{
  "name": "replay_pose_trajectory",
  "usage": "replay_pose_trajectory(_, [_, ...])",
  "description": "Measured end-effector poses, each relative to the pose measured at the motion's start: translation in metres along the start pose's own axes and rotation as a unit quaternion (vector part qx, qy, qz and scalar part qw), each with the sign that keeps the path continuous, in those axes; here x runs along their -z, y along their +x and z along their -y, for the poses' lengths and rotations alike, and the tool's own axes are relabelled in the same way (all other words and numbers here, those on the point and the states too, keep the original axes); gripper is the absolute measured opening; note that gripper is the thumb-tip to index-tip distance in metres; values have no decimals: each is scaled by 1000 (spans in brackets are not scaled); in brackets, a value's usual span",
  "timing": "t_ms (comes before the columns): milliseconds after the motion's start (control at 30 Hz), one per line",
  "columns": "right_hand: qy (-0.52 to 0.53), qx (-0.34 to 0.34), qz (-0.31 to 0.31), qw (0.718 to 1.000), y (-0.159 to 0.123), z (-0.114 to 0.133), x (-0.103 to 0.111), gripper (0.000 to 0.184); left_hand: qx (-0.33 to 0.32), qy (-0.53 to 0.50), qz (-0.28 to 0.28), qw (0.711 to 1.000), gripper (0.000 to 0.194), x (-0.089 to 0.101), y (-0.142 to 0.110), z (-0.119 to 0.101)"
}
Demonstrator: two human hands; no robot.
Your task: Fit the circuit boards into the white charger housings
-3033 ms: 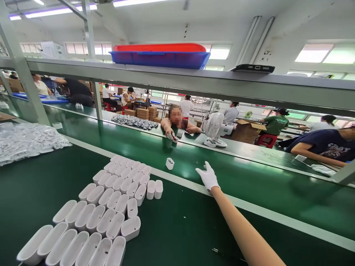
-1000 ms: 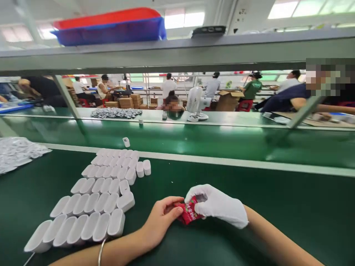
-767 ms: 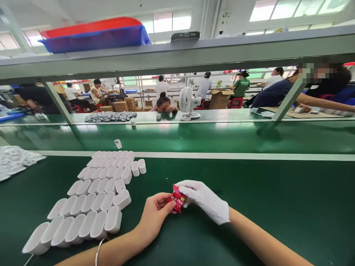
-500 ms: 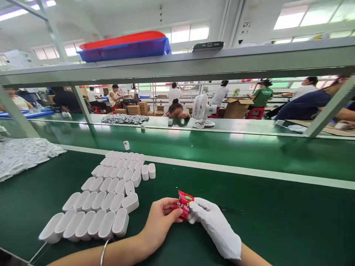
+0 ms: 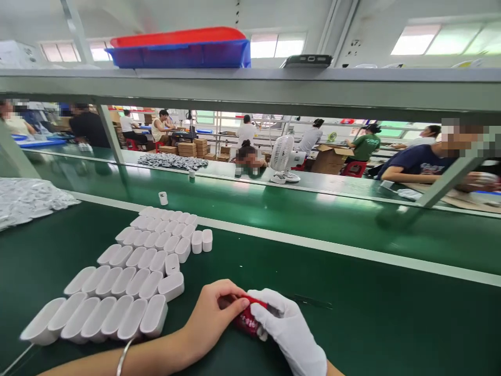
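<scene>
A small red wrapped packet (image 5: 247,319) with pale lettering is held between my two hands above the green work surface. My bare left hand (image 5: 219,309) pinches its upper left edge between thumb and fingers. My right hand (image 5: 279,321), in a white glove, grips the packet's right side. Part of the packet is hidden behind the fingers. To the left of my hands stand rows of white oval plastic cases (image 5: 135,279), packed side by side. A thin dark strip (image 5: 313,301) lies on the surface beyond my right hand.
A heap of silvery-white pieces (image 5: 31,201) lies at far left. Beyond a white strip runs a green belt bearing a small white piece (image 5: 163,198). A fan (image 5: 285,159) stands across it. Overhead, a shelf (image 5: 250,89) holds trays (image 5: 178,52). Several people sit beyond.
The packet has tilted and turned in my hands, so less of its printed face shows. Both hands have shifted slightly left in view, and the camera view has turned a little.
</scene>
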State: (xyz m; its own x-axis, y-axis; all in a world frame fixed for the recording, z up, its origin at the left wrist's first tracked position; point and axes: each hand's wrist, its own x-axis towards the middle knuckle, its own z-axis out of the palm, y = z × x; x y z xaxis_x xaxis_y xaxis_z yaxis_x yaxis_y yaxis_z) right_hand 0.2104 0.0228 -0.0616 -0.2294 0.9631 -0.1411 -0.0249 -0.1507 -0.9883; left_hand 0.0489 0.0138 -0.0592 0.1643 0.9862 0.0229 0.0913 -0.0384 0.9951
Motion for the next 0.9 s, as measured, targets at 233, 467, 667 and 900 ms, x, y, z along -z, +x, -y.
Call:
replay_pose_trajectory(233, [-91,52,-9,994,-5,-4,3,35,-65,103,17,992,21,-2,-6,0])
replay_pose_trajectory(467, [-227,153,-6,962,-10,0,4,23,-36,80,34,996,18,1,-7,3])
replay_pose_trajectory(667, [-153,105,24,982,-8,-1,4,37,-57,120,55,990,22,-1,-6,-3])
replay_pose_trajectory(900, [21,3,85,996,-7,-13,8,47,-152,151,85,973,24,0,-10,-6])
